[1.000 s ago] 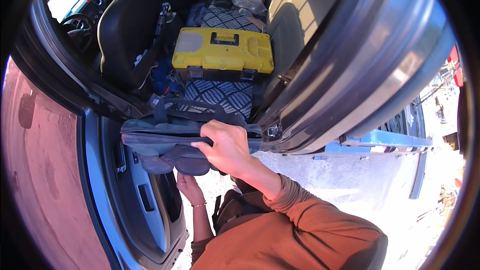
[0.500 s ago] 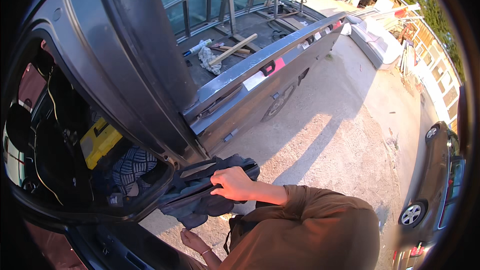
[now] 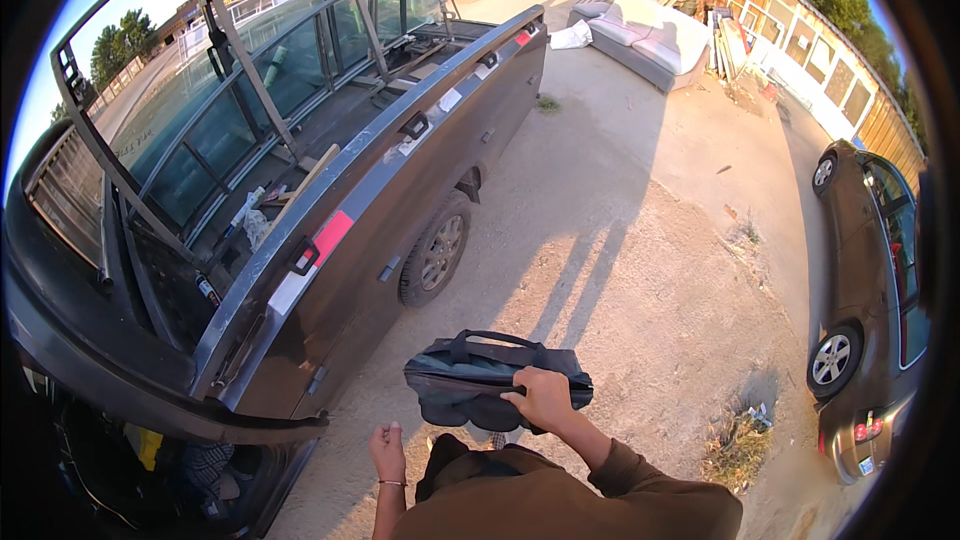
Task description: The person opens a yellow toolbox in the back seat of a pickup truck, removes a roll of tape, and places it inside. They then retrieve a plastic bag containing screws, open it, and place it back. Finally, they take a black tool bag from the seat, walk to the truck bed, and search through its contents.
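A dark fabric tool bag [image 3: 465, 377] with a looped carry handle and rounded pockets hangs in front of me, above the ground. My right hand [image 3: 545, 401] is closed on its upper edge near the right end, with the fingers partly hidden. My left hand [image 3: 388, 453], with a thin bracelet at the wrist, is held low, left of the bag and apart from it. Its fingers look curled together, and nothing shows in them.
Along the left stands a dark pickup truck [image 3: 350, 340]; its bed carries framed glass panels [image 3: 290, 75] and wood. Its cab opening is at lower left. A dark car [image 3: 865, 270] is parked at right. A grey and white sofa [image 3: 650, 35] lies farther off, near stacked boards.
My view has turned right, away from the cab opening. The tool bag has moved clear of the truck, still in my right hand. My left hand stays low beside it.
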Demonstrator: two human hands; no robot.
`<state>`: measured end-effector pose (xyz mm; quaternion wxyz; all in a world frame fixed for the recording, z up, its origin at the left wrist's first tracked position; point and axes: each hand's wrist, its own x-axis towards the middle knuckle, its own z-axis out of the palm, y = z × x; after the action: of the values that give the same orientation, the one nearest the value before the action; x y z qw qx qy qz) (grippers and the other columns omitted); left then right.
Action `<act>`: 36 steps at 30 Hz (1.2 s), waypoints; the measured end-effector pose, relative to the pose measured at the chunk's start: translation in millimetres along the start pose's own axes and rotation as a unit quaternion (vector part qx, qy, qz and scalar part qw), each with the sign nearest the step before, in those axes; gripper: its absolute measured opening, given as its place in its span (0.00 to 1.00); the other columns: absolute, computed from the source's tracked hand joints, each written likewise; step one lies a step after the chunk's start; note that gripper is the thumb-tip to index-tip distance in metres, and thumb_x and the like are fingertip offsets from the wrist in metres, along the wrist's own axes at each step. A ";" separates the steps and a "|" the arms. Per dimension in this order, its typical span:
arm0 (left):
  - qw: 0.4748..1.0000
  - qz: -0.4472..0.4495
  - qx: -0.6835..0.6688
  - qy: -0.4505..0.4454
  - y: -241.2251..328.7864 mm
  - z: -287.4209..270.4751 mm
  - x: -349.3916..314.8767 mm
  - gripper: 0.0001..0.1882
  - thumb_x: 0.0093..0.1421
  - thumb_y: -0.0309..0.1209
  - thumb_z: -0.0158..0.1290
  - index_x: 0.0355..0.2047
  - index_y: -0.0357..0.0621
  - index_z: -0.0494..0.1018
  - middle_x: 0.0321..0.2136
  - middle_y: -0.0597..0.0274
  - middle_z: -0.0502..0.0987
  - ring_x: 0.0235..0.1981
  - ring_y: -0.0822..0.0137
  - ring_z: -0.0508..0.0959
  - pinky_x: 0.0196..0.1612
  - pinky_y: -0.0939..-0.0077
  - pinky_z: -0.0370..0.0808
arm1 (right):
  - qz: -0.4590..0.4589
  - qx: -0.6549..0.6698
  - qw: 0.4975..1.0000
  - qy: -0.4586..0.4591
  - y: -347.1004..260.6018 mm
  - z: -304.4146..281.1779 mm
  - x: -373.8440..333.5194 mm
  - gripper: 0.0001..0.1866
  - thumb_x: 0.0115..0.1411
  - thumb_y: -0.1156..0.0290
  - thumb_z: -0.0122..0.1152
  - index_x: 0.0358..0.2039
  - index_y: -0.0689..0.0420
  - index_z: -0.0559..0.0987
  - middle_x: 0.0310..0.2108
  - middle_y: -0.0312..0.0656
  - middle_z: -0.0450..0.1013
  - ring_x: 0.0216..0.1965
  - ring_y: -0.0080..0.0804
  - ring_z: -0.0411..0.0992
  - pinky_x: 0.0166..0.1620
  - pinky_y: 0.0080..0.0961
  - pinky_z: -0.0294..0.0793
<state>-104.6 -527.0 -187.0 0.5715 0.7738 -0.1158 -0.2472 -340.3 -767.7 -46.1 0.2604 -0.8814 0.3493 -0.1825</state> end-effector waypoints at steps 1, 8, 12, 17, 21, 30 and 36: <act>1.000 0.000 0.007 -0.018 8.7 18.5 12.9 0.14 0.68 0.34 0.59 0.29 0.37 0.75 0.18 0.75 0.69 0.21 0.82 0.63 0.24 0.78 0.59 | 0.056 -0.001 0.998 0.017 19.5 -12.7 -1.8 0.16 0.52 0.59 0.77 0.27 0.57 0.81 0.29 0.44 0.77 0.33 0.50 0.78 0.36 0.44 0.75; 0.995 0.019 0.045 -0.090 48.4 143.5 154.5 0.15 0.64 0.34 0.63 0.26 0.37 0.75 0.19 0.73 0.73 0.23 0.81 0.66 0.26 0.77 0.64 | 0.287 -0.058 0.937 0.191 159.9 -77.1 -16.4 0.17 0.45 0.62 0.82 0.25 0.59 0.81 0.26 0.48 0.78 0.30 0.53 0.78 0.34 0.44 0.74; 0.990 0.010 0.072 -0.120 104.9 249.1 245.4 0.17 0.64 0.36 0.64 0.27 0.34 0.76 0.19 0.70 0.73 0.24 0.80 0.68 0.27 0.74 0.66 | 0.433 -0.096 0.863 0.242 223.1 -98.9 -16.7 0.18 0.44 0.62 0.82 0.23 0.60 0.81 0.20 0.51 0.74 0.26 0.54 0.76 0.32 0.45 0.72; 0.941 0.155 0.145 -0.263 234.5 440.3 319.8 0.19 0.65 0.39 0.62 0.28 0.34 0.75 0.18 0.64 0.73 0.23 0.77 0.70 0.27 0.70 0.68 | 0.547 -0.177 0.760 0.303 280.5 -135.6 2.9 0.19 0.41 0.62 0.82 0.21 0.61 0.79 0.21 0.50 0.76 0.24 0.53 0.76 0.32 0.46 0.72; 0.880 0.208 0.083 -0.419 328.4 607.7 332.1 0.20 0.68 0.43 0.59 0.31 0.36 0.75 0.18 0.67 0.72 0.22 0.77 0.68 0.26 0.71 0.66 | 0.668 -0.206 0.652 0.294 326.7 -162.4 31.9 0.19 0.42 0.61 0.81 0.21 0.60 0.79 0.21 0.49 0.76 0.24 0.52 0.76 0.31 0.47 0.70; 0.832 0.169 0.158 -0.504 361.9 860.7 390.4 0.21 0.68 0.46 0.58 0.31 0.37 0.76 0.20 0.64 0.73 0.23 0.72 0.70 0.29 0.68 0.69 | 0.683 -0.219 0.635 0.287 479.9 -225.8 140.8 0.18 0.43 0.60 0.81 0.22 0.59 0.82 0.23 0.51 0.80 0.27 0.52 0.78 0.35 0.47 0.75; 0.888 0.064 0.247 -0.383 333.1 870.6 482.1 0.22 0.66 0.46 0.59 0.28 0.38 0.79 0.18 0.65 0.72 0.22 0.70 0.69 0.30 0.65 0.69 | 0.636 -0.156 0.694 0.299 588.1 -288.6 266.5 0.18 0.45 0.60 0.79 0.24 0.62 0.83 0.22 0.53 0.78 0.25 0.52 0.77 0.31 0.48 0.72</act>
<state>-108.4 -1576.4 -189.4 0.2877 0.7261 -0.4319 -0.4510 -608.2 -1417.6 -123.6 0.0550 -0.3755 0.9093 -0.1706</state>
